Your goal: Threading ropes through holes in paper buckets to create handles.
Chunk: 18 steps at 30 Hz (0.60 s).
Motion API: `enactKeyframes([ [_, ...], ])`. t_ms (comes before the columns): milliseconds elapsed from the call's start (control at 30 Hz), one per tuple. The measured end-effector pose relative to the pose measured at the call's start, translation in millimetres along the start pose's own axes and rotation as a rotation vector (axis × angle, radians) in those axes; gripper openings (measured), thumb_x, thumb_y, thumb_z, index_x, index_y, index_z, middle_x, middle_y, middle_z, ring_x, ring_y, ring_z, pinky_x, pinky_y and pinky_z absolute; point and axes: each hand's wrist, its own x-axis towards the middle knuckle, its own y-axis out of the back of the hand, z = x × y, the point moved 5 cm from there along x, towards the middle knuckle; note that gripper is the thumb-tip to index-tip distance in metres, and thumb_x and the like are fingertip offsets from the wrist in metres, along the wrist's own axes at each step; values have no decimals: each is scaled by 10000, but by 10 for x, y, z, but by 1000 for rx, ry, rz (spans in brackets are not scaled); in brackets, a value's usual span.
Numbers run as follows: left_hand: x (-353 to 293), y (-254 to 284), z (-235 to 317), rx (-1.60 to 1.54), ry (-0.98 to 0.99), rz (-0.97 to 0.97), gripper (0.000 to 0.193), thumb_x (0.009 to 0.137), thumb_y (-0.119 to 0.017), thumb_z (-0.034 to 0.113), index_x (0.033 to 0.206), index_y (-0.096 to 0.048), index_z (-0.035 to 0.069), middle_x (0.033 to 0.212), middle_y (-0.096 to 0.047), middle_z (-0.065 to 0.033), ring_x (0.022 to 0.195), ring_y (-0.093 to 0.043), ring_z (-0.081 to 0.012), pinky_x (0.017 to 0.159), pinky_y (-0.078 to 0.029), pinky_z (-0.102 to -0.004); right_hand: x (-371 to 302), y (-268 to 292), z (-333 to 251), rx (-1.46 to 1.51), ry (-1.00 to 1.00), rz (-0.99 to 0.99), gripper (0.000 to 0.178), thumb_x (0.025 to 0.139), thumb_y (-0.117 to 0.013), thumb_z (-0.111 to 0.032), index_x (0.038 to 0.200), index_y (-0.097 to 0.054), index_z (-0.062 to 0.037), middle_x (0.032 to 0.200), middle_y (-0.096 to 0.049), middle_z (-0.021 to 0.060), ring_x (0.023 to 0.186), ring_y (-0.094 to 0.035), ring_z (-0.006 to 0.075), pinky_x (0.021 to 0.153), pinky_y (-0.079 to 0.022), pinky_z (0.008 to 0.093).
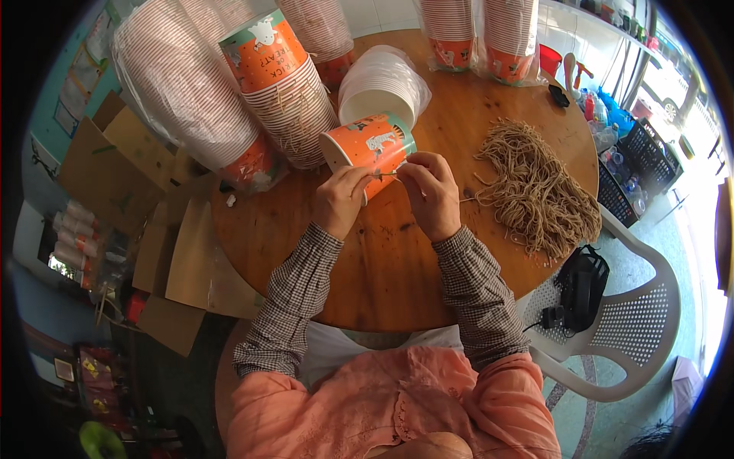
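Observation:
An orange paper bucket with a green band and pale printed figures lies tilted on the wooden table in front of me. My left hand is closed in a pinch at its near side. Facing it, my right hand pinches too, thumb and fingertips together. A thin cord spans the short gap between the fingertips, close against the bucket's wall. To the right lies a loose heap of tan twine cords. A strand runs from beside my right hand toward that heap.
A stack of orange buckets leans behind my left hand, beside plastic-wrapped stacks. White tubs in clear plastic lie behind the bucket. Wrapped stacks stand at the far edge. Cardboard boxes sit left; a plastic chair stands right.

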Motion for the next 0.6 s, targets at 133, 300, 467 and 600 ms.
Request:
enactKeyframes([
  [133, -29, 11, -28, -270, 319, -105, 125, 867, -688, 138, 885, -658, 18, 792, -659, -58, 681, -642, -139, 564, -494, -263, -8, -3, 17, -4, -20, 10, 127, 782, -680, -46, 900, -643, -75, 994, -592, 61, 889, -596, 256, 713, -515, 353],
  [300, -73, -68, -98, -838, 766, -234, 170, 929, -624, 159, 916, -668, -5, 793, -647, 1, 641, -569, -56, 561, -437, -215, -29, -42, -33, -92, 75, -83, 175, 734, -669, -24, 891, -645, -96, 1028, -582, 55, 903, -588, 252, 719, -518, 358],
  [467, -92, -155, -6, -1147, 884, -203, 199, 943, -590, 166, 954, -669, -16, 801, -648, 5, 615, -534, -52, 586, -422, -208, -38, -70, -96, -100, 179, -151, 229, 695, -651, -8, 898, -656, -114, 1063, -573, 64, 927, -581, 262, 721, -521, 370],
  [600, -129, -219, 36, -839, 646, -314, 159, 918, -610, 117, 965, -667, -24, 790, -644, -3, 646, -545, -49, 587, -437, -213, -19, -52, -86, -23, 123, -142, 223, 714, -649, -6, 905, -672, -117, 1054, -573, 75, 937, -575, 276, 739, -522, 374],
])
